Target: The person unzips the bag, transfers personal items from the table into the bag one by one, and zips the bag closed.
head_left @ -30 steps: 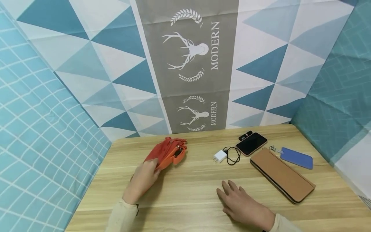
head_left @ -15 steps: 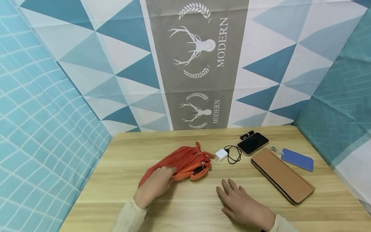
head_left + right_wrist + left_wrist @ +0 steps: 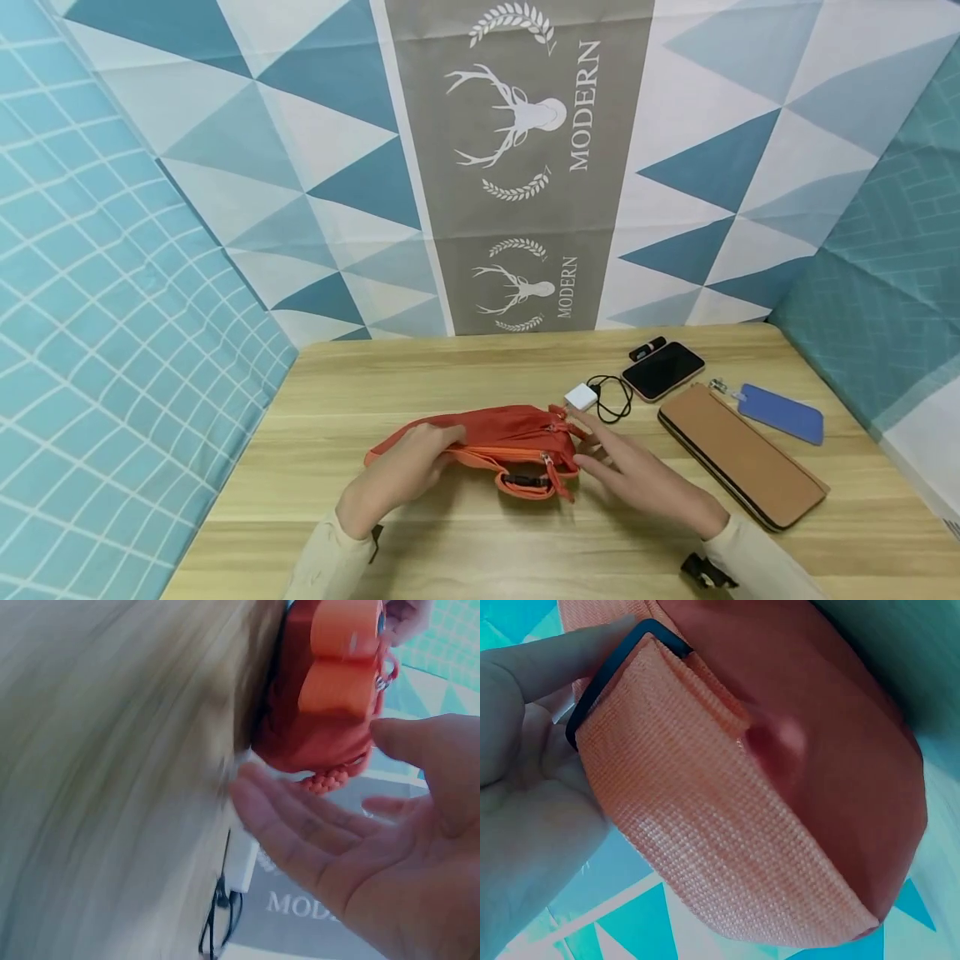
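A red zippered bag (image 3: 487, 427) lies on its side across the middle of the table, with orange trim, an orange strap loop with a black buckle (image 3: 525, 481), and red cord pulls. My left hand (image 3: 405, 467) grips its left end. In the left wrist view the thumb is against a black ring (image 3: 600, 682) on the wide orange webbing (image 3: 682, 795). At the bag's right end my right hand (image 3: 637, 475) reaches in, fingers on the far side and thumb on the near side. Its fingers (image 3: 300, 825) look extended and not curled round the bag in the right wrist view.
Just behind the right fingers lies a white charger (image 3: 581, 397) with a black cable (image 3: 617, 400). Farther right are a phone (image 3: 663, 371), a small black stick-shaped item (image 3: 647, 348), a tan wallet (image 3: 738, 454) and a blue card holder (image 3: 782, 412). Fabric walls enclose the wooden table (image 3: 360, 375).
The left hand has brought the red bag rightward and toward the front, turning it lengthwise across the table. The right hand has lifted from the table and moved up to the bag's right end.
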`<state>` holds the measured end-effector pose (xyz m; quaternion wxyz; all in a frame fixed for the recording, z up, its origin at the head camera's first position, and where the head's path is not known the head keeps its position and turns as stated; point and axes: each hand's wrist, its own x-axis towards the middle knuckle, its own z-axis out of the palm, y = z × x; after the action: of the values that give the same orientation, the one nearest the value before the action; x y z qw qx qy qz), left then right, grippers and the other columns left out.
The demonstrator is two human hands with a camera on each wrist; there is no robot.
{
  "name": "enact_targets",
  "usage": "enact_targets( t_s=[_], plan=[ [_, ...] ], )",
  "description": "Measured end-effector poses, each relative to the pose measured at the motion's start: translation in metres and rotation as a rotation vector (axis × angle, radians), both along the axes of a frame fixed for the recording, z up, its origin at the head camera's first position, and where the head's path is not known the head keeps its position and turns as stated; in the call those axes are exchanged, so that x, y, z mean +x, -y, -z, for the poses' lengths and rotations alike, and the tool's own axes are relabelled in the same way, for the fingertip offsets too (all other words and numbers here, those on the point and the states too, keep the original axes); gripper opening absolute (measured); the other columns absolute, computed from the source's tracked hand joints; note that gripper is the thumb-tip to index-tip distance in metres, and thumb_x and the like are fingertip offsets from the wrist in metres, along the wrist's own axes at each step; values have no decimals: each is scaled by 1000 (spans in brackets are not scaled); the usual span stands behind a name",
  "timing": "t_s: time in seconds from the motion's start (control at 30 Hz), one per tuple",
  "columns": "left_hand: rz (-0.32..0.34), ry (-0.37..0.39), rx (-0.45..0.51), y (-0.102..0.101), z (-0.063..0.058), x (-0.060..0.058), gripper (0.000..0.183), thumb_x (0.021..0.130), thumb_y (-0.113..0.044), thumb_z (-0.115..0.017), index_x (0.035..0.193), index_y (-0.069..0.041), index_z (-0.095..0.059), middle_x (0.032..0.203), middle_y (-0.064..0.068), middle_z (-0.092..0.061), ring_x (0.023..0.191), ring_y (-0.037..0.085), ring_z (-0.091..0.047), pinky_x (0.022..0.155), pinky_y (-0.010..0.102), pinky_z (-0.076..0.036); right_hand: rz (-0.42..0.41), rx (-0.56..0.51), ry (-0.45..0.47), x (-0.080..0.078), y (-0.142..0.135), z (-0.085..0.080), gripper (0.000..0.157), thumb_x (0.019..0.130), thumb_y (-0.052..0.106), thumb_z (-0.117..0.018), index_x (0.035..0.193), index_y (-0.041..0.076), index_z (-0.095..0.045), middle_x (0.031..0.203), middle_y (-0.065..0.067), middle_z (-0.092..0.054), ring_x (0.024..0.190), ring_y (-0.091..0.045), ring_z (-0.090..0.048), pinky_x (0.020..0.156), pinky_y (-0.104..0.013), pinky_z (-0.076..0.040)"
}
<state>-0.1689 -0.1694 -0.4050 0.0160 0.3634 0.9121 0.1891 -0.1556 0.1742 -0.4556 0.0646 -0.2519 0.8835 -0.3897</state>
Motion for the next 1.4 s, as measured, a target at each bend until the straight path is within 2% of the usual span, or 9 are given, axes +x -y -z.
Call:
enact_targets(
  t_s=[0.17,0.4,0.53,0.63,0.8,0.93,1.07,1.23,1.4],
  plan=[
    [27,2,25,-3,-1,-2,18,94,0,-65,87,-14,-57,70,-7,-50,63,5,-42,59,21,-39,-45,-33,-82,-4,6,2,64,99,39,-61,151,11,-38,95,9,-66,85,-5,-63,72,-24,-54],
    [14,-36,-70,-11,-11,6,13,93,-12,-71,100,-13,-60,83,-7,-60,73,7,-56,67,23,-48,35,-96,-195,5,16,-4,32,89,1,-66,120,-10,-63,80,3,-69,67,0,-61,53,-20,-51],
    [-11,-133,-111,-22,-24,25,35,92,-41,-70,111,-11,-64,95,-3,-64,86,12,-59,77,31,-51,133,-133,-211,14,22,-10,27,82,-4,-67,109,-6,-69,73,6,-66,61,1,-58,48,-20,-49],
    [-22,-230,-108,-41,-29,40,44,95,-55,-59,101,-13,-67,85,-6,-59,77,10,-52,71,29,-48,162,-154,-199,20,26,-14,24,81,-3,-67,105,-3,-70,70,9,-64,58,1,-56,46,-21,-48],
    [-3,-376,-101,-79,-13,51,43,99,-54,-52,80,-17,-63,68,-10,-53,59,6,-48,55,22,-40,151,-186,-174,27,33,-19,39,80,-5,-67,118,0,-63,68,10,-62,56,0,-56,47,-22,-49],
    [-42,-489,-223,-99,3,53,52,99,-59,-47,70,-18,-57,61,-6,-54,51,10,-49,46,22,-34,100,-228,-207,33,38,-18,49,78,-9,-67,124,5,-57,66,11,-60,55,0,-56,46,-22,-48],
    [-51,-553,-295,-106,9,57,44,94,-48,-63,63,-19,-52,53,-8,-43,46,9,-38,43,23,-27,49,-218,-245,36,40,-14,42,78,-8,-67,118,4,-65,67,13,-60,55,3,-54,46,-20,-47],
    [-15,-556,-323,-109,7,59,25,79,-33,-78,70,-18,-61,59,-7,-52,51,9,-45,46,23,-32,48,-154,-248,36,39,-13,31,82,-4,-68,111,4,-74,68,13,-58,51,6,-45,41,-17,-40],
    [18,-601,-379,-108,1,58,18,82,-30,-78,93,-17,-71,77,-5,-66,67,12,-60,58,25,-45,53,-123,-273,37,40,-11,27,81,-1,-70,107,6,-75,72,10,-60,52,6,-46,43,-17,-41]
  ],
)
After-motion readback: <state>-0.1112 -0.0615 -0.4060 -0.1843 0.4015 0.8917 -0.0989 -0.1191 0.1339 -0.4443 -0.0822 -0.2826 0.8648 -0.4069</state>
